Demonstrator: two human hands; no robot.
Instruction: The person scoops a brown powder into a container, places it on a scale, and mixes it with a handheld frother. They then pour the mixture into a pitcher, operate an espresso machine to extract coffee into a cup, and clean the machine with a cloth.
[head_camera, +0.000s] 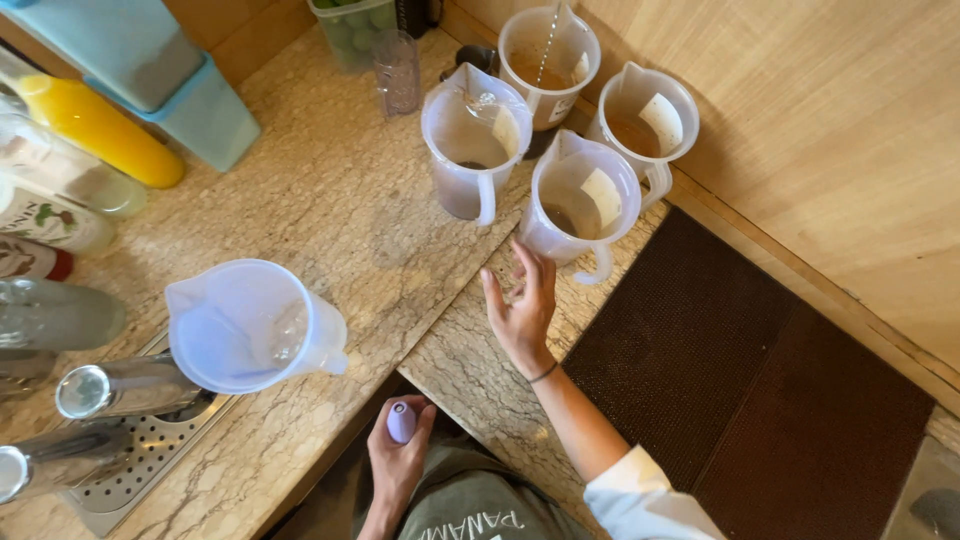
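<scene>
My right hand (522, 312) is stretched over the marble counter (350, 220), fingers apart and holding nothing. Its fingertips are right at the base of the nearest translucent plastic jug (582, 200), which has a dark residue inside. My left hand (398, 455) is low by my lap, closed around a small purple object (401, 421). Three more similar jugs stand close by: one to the left (472, 145), one behind with a long spoon in it (548, 62), one to the right (648, 118).
A pale jug (250, 325) sits at the edge of a perforated metal drain tray (140, 455) on the left. Bottles (60, 215) and a yellow bottle (100, 130) line the left side. Light blue containers (160, 75), a glass (397, 72), a brown mat (760, 390).
</scene>
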